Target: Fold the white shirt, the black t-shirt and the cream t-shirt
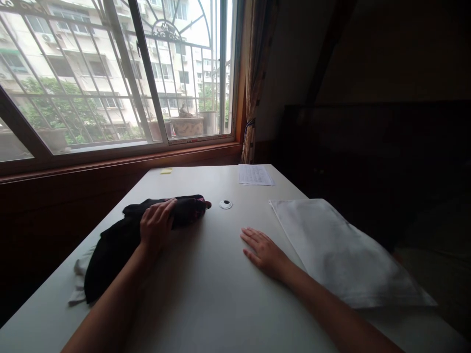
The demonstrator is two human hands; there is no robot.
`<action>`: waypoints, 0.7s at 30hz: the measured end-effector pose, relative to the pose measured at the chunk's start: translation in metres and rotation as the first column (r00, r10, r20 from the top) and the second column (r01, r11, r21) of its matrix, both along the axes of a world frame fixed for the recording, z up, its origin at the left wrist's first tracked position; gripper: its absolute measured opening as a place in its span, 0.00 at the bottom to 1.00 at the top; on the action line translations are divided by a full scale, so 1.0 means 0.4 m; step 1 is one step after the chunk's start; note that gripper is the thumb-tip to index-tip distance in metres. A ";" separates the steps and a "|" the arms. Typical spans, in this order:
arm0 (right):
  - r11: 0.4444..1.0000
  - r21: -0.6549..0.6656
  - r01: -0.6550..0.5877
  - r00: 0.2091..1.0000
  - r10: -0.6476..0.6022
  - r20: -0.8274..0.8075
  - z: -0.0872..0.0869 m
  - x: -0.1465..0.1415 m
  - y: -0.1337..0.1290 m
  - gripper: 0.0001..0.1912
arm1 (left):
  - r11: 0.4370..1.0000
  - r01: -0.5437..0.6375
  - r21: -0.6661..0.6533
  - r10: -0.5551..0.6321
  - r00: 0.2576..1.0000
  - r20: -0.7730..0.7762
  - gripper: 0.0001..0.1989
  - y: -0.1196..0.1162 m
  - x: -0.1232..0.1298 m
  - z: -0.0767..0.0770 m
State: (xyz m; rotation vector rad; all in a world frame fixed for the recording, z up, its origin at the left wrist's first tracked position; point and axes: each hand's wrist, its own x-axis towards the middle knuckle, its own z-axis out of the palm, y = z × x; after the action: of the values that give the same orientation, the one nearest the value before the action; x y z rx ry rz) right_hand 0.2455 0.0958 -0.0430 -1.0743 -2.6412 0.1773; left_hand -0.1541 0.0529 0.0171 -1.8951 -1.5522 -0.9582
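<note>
At the left of the white table lies a bundle of black cloth point(117, 250), perhaps clothing, with a pinkish pattern near its right end. My left hand point(158, 223) is on the bundle, its fingers bent over the top; the thumb is hidden. A strip of pale cloth point(79, 282) sticks out from under the black cloth at the left. My right hand point(263, 252) lies flat on the tabletop, palm down, fingers stretched out and holding nothing. To its right is a spread white cloth point(331, 250), apart from the fingers.
The white table point(198, 304) reaches toward a barred window point(176, 88). A round cable-hole cover point(225, 204) sits mid-table. Printed papers point(255, 175) and a yellow sticky note point(166, 171) lie at the far edge. A curtain point(253, 88) hangs beside the window.
</note>
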 end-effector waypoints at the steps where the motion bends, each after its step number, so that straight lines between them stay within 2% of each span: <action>1: 1.000 0.000 0.001 1.000 -0.001 -0.004 -0.002 0.001 0.001 0.28 | 0.996 0.089 -0.005 -0.089 0.996 -0.024 0.23 0.000 0.028 -0.002; 5: 0.999 0.035 0.025 0.992 -0.020 -0.125 -0.011 0.005 0.003 0.36 | 0.917 0.396 -0.034 -0.397 0.906 -0.149 0.25 -0.005 0.152 -0.017; 8: 0.994 0.104 0.021 0.961 0.008 -0.277 -0.013 0.004 0.004 0.45 | 0.838 0.545 -0.046 -0.542 0.818 -0.191 0.25 -0.020 0.244 -0.028; 10: 0.986 0.165 0.009 0.953 0.041 -0.300 -0.012 0.003 0.005 0.48 | 0.767 0.639 -0.068 -0.637 0.743 -0.203 0.25 -0.036 0.295 -0.033; 13: 0.973 0.231 -0.006 0.972 0.059 -0.226 -0.010 0.003 0.006 0.42 | 0.621 0.768 -0.159 -0.781 0.588 -0.209 0.23 -0.063 0.346 -0.034; 15: 0.977 0.214 -0.017 0.984 0.054 -0.169 -0.008 0.004 0.006 0.35 | 0.554 0.804 -0.217 -0.831 0.518 -0.201 0.22 -0.077 0.363 -0.030; 18: 0.991 0.133 -0.031 0.984 0.054 -0.171 0.000 0.004 0.006 0.29 | 0.514 0.824 -0.240 -0.857 0.480 -0.186 0.22 -0.087 0.368 -0.018; 21: 0.999 0.039 -0.021 0.951 0.032 -0.307 0.016 0.002 0.002 0.25 | 0.515 0.835 -0.194 -0.856 0.492 -0.155 0.27 -0.082 0.342 -0.001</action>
State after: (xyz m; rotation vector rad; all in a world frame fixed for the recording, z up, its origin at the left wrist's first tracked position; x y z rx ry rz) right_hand 0.2465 0.0966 -0.0365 -0.9168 -2.3702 0.2788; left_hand -0.0172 0.0200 0.0166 -2.7946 -0.4126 -0.9589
